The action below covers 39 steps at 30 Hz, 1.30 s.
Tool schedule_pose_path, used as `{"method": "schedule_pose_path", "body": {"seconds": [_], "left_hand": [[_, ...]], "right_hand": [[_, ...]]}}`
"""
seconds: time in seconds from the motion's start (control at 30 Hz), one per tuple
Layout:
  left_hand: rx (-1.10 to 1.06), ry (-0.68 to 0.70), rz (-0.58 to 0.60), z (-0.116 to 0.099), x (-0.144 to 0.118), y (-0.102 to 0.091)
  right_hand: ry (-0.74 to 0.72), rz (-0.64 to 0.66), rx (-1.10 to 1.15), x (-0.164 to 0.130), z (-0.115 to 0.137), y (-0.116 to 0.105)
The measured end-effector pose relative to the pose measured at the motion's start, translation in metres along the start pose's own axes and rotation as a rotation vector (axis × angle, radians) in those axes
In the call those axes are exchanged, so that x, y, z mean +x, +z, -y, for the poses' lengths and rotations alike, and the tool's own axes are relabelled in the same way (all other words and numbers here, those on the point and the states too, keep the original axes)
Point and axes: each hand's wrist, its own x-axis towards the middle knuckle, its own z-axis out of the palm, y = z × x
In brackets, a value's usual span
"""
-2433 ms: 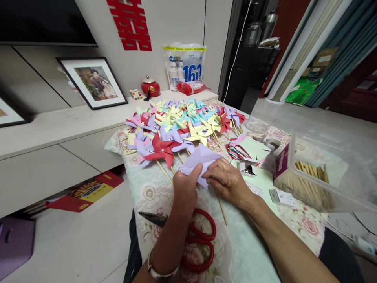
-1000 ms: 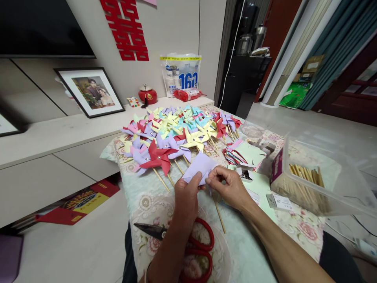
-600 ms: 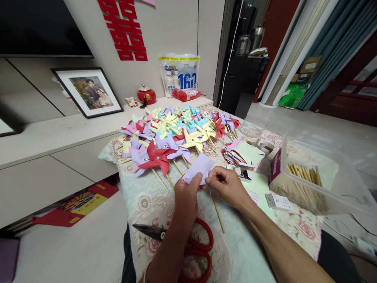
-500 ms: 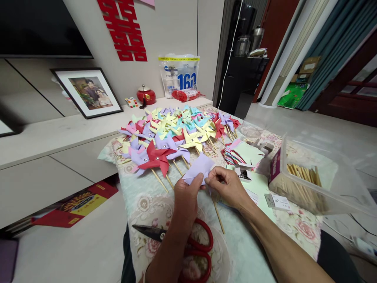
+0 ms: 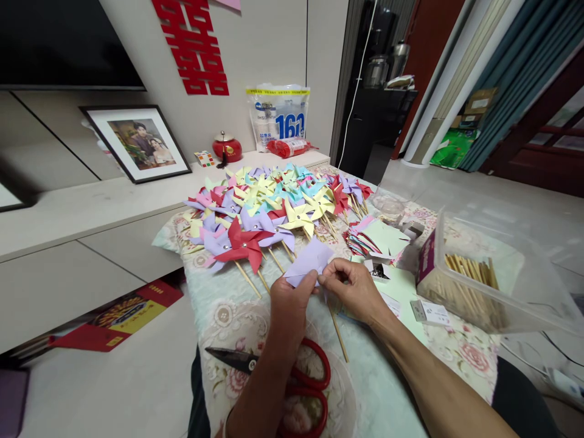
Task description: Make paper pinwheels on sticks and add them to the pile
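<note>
Near the front edge of the worktop (image 5: 392, 389), both hands pinch one folded piece of purple paper (image 5: 306, 263). The left hand (image 5: 288, 307) holds the paper's near edge, with its thumb on top. The right hand (image 5: 353, 289) has its fingers curled tight, and its fingertips pinch the paper's right corner. The two hands touch each other at the paper.

Just behind the purple paper lies a big pile of paper pinwheels (image 5: 274, 201) in red, yellow, purple, pink and blue, each on a thin wooden stick. A red pinwheel (image 5: 241, 243) is at the front of the pile, to the left of the purple paper. To the right of the purple paper sits a stack of cut paper squares (image 5: 378, 236). Further right of that is a clear plastic box (image 5: 490, 274) with wooden sticks inside. One loose wooden stick (image 5: 338, 334) lies just under the right hand. Red scissors (image 5: 301, 380) lie on the worktop close to the person, partly under the left arm.
</note>
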Motion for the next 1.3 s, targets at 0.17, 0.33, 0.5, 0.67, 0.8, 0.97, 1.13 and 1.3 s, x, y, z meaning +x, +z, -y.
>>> {"method": "schedule_pose_path", "body": {"seconds": [0.17,0.33,0.5,0.67,0.8,0.97,1.13,1.3], "left_hand": [[0.017,-0.016,-0.013,-0.003,0.0,-0.003],[-0.059,-0.129,0.082,-0.014,-0.003,-0.006],[-0.069,-0.25,0.228,-0.026,-0.008,-0.005],[0.049,-0.269,0.303,-0.022,-0.006,-0.007],[0.13,-0.222,0.317,-0.015,-0.003,-0.011],[0.234,-0.188,0.319,-0.013,-0.003,-0.013],[0.272,-0.19,0.314,-0.011,-0.002,-0.013],[0.246,-0.221,0.308,-0.008,-0.001,-0.013]], "right_hand": [[-0.01,0.007,0.014,-0.001,0.003,-0.004],[-0.107,-0.234,0.157,0.003,0.005,-0.02],[0.01,-0.133,0.325,0.009,-0.001,-0.035],[0.195,0.156,0.511,0.005,0.001,-0.038],[0.291,0.281,0.539,0.003,0.009,-0.037],[0.298,0.316,0.506,0.005,0.006,-0.034],[0.276,0.314,0.482,0.005,0.0,-0.031],[0.308,0.316,0.47,0.004,0.002,-0.031]]}}
